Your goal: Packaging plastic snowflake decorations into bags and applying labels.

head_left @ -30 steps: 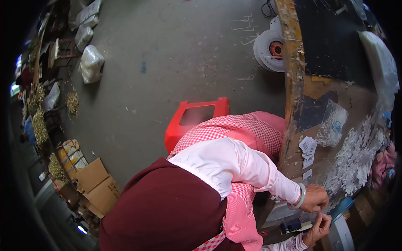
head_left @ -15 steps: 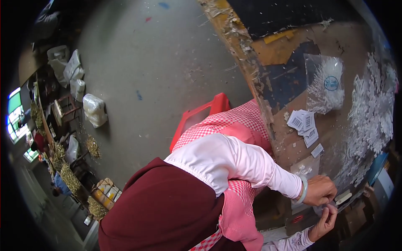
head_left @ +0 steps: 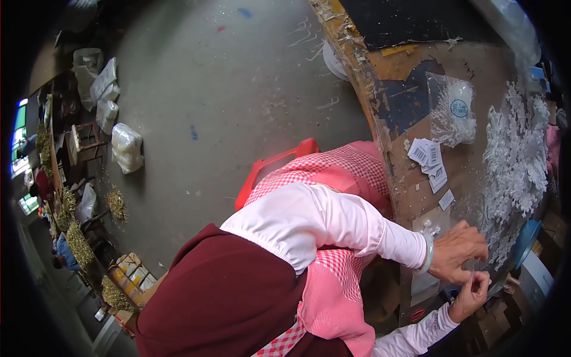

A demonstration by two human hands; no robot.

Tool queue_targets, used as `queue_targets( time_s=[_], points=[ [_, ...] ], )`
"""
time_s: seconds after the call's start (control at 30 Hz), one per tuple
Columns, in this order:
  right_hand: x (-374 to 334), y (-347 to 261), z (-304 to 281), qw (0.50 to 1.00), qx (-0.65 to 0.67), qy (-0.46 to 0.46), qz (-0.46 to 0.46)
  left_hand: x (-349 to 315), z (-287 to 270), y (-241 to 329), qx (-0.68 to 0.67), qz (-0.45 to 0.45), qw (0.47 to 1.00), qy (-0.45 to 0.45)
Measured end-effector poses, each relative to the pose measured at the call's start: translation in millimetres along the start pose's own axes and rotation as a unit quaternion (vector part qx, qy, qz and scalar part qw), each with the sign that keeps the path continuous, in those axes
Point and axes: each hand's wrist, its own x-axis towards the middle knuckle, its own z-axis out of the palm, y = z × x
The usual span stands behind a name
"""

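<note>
My left hand [head_left: 459, 252], with a pale bangle [head_left: 428, 253] at its wrist, is held over the table's near edge, fingers curled. Below it in the picture, my right hand [head_left: 469, 296] pinches with thumb and forefinger. Thin clear plastic [head_left: 472, 265] shows between the hands; its shape is hard to make out. White labels with bar codes [head_left: 437, 177] lie loosely on the table near my left hand, one [head_left: 446, 200] apart from the others. Farther up lies a clear bag of white sprigs [head_left: 453, 116]. A large heap of white artificial sprigs [head_left: 514, 154] spreads beyond the hands.
The worn wooden table [head_left: 410, 205] has a ragged taped edge [head_left: 351, 53]. A blue container [head_left: 528, 241] and cardboard boxes [head_left: 550, 229] stand past the heap. A red plastic stool [head_left: 253, 178] is beside me. Wrapped white bundles [head_left: 126, 147] sit on the floor [head_left: 238, 95].
My hands have risen slightly in the picture, and my left hand's fingers are spread more over the plastic. The whole view has shifted a little with my head.
</note>
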Motion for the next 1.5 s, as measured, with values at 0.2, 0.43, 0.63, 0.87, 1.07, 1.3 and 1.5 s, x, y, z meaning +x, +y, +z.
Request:
queue_targets(
  time_s=[0.2, 0.43, 0.63, 0.87, 1.07, 1.3, 1.5],
  points=[
    [8.2, -5.3, 19.0, 0.998, 0.026, 0.011, -0.050, 6.2, 11.2, -6.5, 0.170, 0.091, 0.981, -0.030],
    [12.3, -18.4, 37.2, 0.993, 0.044, 0.084, -0.072, 31.3, -0.5, -6.6, 0.262, 0.109, 0.950, -0.127],
    [18.4, -41.4, 32.6, 0.987, 0.123, 0.089, -0.042, 58.7, -24.4, 7.0, 0.240, -0.012, 0.954, -0.180],
    [18.1, -31.8, 20.2, 0.979, -0.026, 0.109, -0.168, 72.4, -13.0, 13.7, 0.289, 0.027, 0.926, -0.242],
    [13.3, -25.7, 9.3, 0.973, -0.121, 0.003, -0.195, 86.9, -3.4, 24.7, 0.326, 0.036, 0.900, -0.288],
    [1.4, -22.3, -1.2, 0.973, -0.156, -0.091, -0.146, 111.6, -7.2, 25.0, 0.421, 0.148, 0.858, -0.255],
    [3.2, -18.5, 3.3, 0.990, -0.091, 0.083, -0.072, 100.5, -16.0, 31.3, 0.389, 0.222, 0.818, -0.360]
  ],
)
